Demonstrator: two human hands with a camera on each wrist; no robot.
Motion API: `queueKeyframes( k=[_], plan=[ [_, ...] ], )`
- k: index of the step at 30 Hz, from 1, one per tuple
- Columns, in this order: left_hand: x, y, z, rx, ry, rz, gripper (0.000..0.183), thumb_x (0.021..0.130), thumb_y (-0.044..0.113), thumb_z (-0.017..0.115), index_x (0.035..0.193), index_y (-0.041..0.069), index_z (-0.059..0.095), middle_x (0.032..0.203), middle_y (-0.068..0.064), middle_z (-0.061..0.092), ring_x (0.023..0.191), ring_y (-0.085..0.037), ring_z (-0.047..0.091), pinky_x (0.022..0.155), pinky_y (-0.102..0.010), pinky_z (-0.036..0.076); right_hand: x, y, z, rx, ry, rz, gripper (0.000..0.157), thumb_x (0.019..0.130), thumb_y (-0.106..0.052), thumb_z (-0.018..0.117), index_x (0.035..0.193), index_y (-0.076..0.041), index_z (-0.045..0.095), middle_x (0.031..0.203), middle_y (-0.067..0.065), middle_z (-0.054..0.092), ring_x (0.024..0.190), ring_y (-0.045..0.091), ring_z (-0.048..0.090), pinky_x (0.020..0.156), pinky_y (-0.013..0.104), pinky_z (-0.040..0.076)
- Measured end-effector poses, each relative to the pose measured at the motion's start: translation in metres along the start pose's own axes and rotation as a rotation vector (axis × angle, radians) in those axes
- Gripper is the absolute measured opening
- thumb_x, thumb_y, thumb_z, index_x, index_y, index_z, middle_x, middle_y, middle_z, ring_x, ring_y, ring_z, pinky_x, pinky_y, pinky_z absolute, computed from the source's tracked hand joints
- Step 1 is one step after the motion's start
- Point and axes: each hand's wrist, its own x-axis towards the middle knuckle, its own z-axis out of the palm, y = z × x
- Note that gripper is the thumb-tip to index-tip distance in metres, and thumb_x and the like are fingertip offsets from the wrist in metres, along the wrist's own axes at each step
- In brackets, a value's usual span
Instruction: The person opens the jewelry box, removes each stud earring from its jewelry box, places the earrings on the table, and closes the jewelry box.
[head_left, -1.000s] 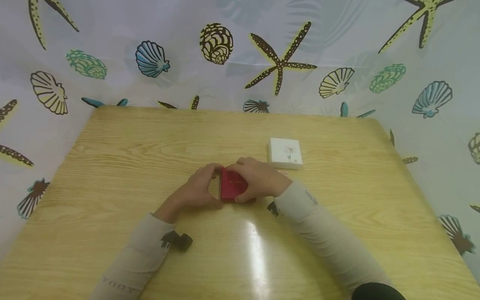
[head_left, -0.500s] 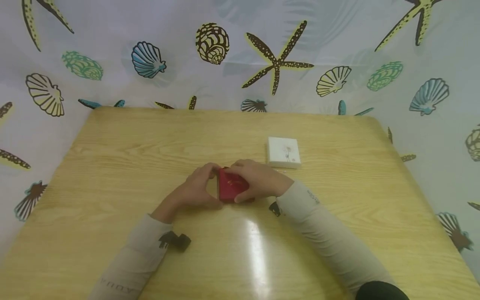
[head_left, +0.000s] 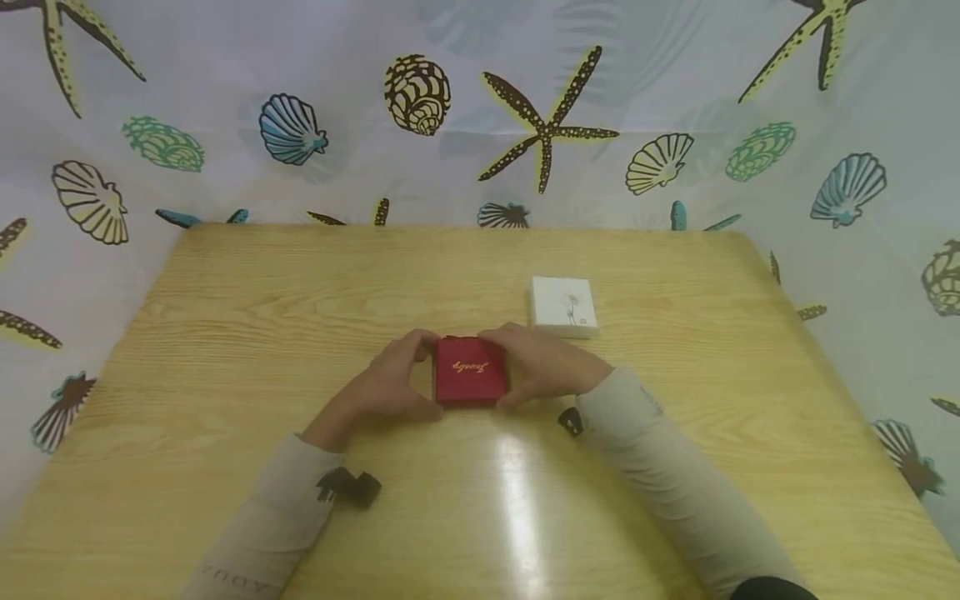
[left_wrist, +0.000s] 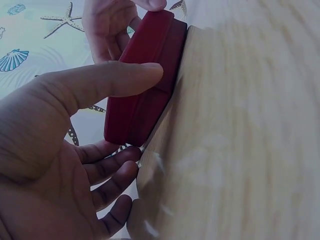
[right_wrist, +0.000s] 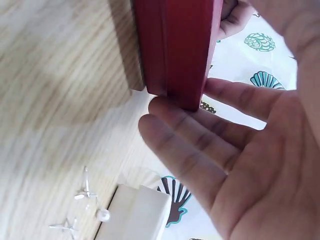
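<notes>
A small red jewelry box (head_left: 471, 371) with gold lettering sits on the table between both hands, its lid down; the seam shows along its side in the left wrist view. At its left end, my left hand (head_left: 390, 379) holds it, thumb along the near side (left_wrist: 142, 90) and fingers at the far side. My right hand (head_left: 547, 367) holds the right end, thumb at the near corner and fingertips (right_wrist: 165, 107) at the far edge. The lid's top is uncovered in the head view.
A white box (head_left: 564, 304) with a flower print stands behind the right hand. Beside it, small silver earrings (right_wrist: 86, 187) and a pearl-like bead (right_wrist: 102, 215) lie on the wooden table (head_left: 315, 283). A shell-print curtain (head_left: 345, 108) borders the table.
My right hand has slid rightward off the lid to the box's right end, uncovering the gold lettering. The left hand stays at the left end. The view has shifted slightly.
</notes>
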Motion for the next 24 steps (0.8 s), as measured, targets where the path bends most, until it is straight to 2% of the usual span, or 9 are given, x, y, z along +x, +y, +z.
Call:
queueKeyframes(
  k=[8,11,16,19,24],
  plan=[
    [0.005,0.007,-0.006,-0.020,-0.022,-0.006,0.093,0.067,0.018,0.091,0.143,0.009,0.039,0.143,-0.013,0.051,0.133,-0.036,0.050,0.112,-0.052,0.041,0.004,0.007,-0.007,0.040,-0.011,0.027,0.099,0.069,-0.034,0.089,0.151,-0.010,0.039,0.139,0.008,0.055,0.125,0.022,0.055,0.110,0.041,0.046],
    [0.013,0.012,-0.012,-0.007,-0.016,0.012,0.094,0.067,0.018,0.092,0.143,0.009,0.038,0.144,-0.014,0.049,0.132,-0.037,0.051,0.111,-0.051,0.043,0.006,0.010,-0.017,0.030,0.005,0.040,0.097,0.070,-0.034,0.089,0.151,-0.013,0.039,0.140,0.004,0.055,0.126,0.023,0.056,0.110,0.042,0.046],
    [0.036,0.019,-0.020,-0.012,-0.026,0.034,0.096,0.067,0.015,0.092,0.144,0.008,0.035,0.145,-0.013,0.046,0.130,-0.036,0.050,0.110,-0.048,0.044,0.009,0.018,-0.036,0.002,0.033,0.032,0.096,0.071,-0.032,0.090,0.151,-0.011,0.041,0.139,0.006,0.056,0.124,0.027,0.057,0.107,0.044,0.048],
    [0.051,0.023,-0.025,-0.004,-0.037,0.017,0.095,0.068,0.015,0.092,0.144,0.010,0.035,0.145,-0.011,0.046,0.131,-0.034,0.049,0.110,-0.047,0.044,0.013,0.024,-0.047,-0.053,0.052,0.043,0.093,0.071,-0.033,0.089,0.150,-0.012,0.043,0.141,0.008,0.057,0.129,0.028,0.054,0.111,0.050,0.043],
    [0.076,0.027,-0.031,0.012,-0.037,-0.037,0.095,0.068,0.014,0.092,0.144,0.011,0.035,0.146,-0.009,0.045,0.135,-0.034,0.048,0.112,-0.048,0.043,0.024,0.036,-0.057,-0.129,0.070,0.087,0.090,0.072,-0.035,0.088,0.149,-0.015,0.045,0.148,0.007,0.054,0.140,0.029,0.045,0.116,0.062,0.024]
  ],
)
